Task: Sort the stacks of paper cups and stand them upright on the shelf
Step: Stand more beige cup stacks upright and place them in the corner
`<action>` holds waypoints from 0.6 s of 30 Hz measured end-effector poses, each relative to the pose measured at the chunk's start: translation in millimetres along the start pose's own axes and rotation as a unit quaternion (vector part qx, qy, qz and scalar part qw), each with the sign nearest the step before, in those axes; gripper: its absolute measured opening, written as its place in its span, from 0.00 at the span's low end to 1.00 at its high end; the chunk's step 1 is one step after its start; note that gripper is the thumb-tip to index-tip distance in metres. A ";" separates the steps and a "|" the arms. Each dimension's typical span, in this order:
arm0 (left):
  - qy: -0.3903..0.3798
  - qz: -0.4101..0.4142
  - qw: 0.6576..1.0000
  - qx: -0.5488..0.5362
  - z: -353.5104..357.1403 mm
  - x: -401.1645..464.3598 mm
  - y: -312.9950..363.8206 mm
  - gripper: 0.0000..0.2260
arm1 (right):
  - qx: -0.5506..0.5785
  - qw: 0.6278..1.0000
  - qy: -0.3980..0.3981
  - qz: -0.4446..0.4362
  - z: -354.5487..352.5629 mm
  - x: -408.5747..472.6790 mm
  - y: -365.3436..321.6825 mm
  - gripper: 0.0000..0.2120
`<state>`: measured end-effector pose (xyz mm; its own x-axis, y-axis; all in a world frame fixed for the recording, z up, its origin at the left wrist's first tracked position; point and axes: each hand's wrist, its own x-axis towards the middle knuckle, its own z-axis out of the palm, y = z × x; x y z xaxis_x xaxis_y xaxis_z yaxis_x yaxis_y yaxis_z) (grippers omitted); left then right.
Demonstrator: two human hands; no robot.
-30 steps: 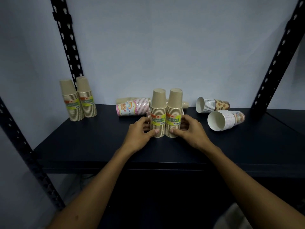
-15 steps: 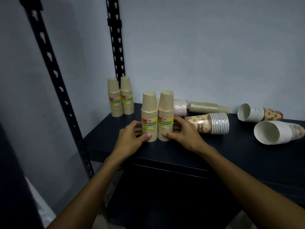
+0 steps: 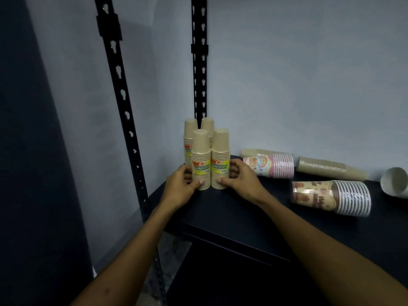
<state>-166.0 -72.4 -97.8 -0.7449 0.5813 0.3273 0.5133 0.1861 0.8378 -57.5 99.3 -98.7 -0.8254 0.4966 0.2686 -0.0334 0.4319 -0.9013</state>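
We see two hands at the left end of a dark shelf (image 3: 231,217). The left hand (image 3: 180,191) holds one tan stack (image 3: 200,160) of paper cups, with its thumb on the front near the bottom and its fingers (image 3: 187,178) curled round the left side. The right hand (image 3: 237,180) holds a second tan stack (image 3: 220,159) the same way, thumb in front and fingers curled round the right side. Both stacks stand upright on the shelf and touch each other. Each has a yellow label.

Just behind them, in the corner by the wall, stand two more tan stacks (image 3: 189,138), also upright. They are partly hidden, so we cannot tell if they touch the front ones.

To the right, other stacks lie on their sides. A pink stack (image 3: 270,165) lies near the right hand. Behind it a plain tan stack (image 3: 249,152) peeks out. Another plain tan stack (image 3: 326,167) lies by the wall. A brown picture stack (image 3: 329,196) lies closer to us. At the right edge we see the open mouth of a white stack (image 3: 395,181).

A black post (image 3: 198,62) with holes rises behind the corner stacks, and another post (image 3: 123,107) stands to the left.
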 end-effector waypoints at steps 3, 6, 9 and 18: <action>0.013 -0.008 1.000 0.012 0.3 10.9 -2.7 0.18 | 0.005 1.000 0.006 0.005 5.0 13.3 2.3 0.27; 0.029 -0.011 0.999 0.017 0.9 17.8 -5.4 0.17 | -0.001 1.000 0.006 0.006 8.7 25.1 4.3 0.26; 0.034 -0.011 0.999 0.022 1.6 21.4 -7.1 0.16 | -0.016 1.000 0.014 0.007 10.8 32.6 6.3 0.27; 0.028 0.001 0.999 0.044 2.9 26.1 -11.0 0.19 | -0.006 1.000 0.024 0.009 12.9 36.0 12.0 0.28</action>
<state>-189.9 -57.0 -99.8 -0.7654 0.5376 0.3537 0.5480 0.2562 0.7963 -94.9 112.6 -104.2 -0.7979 0.5399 0.2680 -0.0117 0.4306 -0.9025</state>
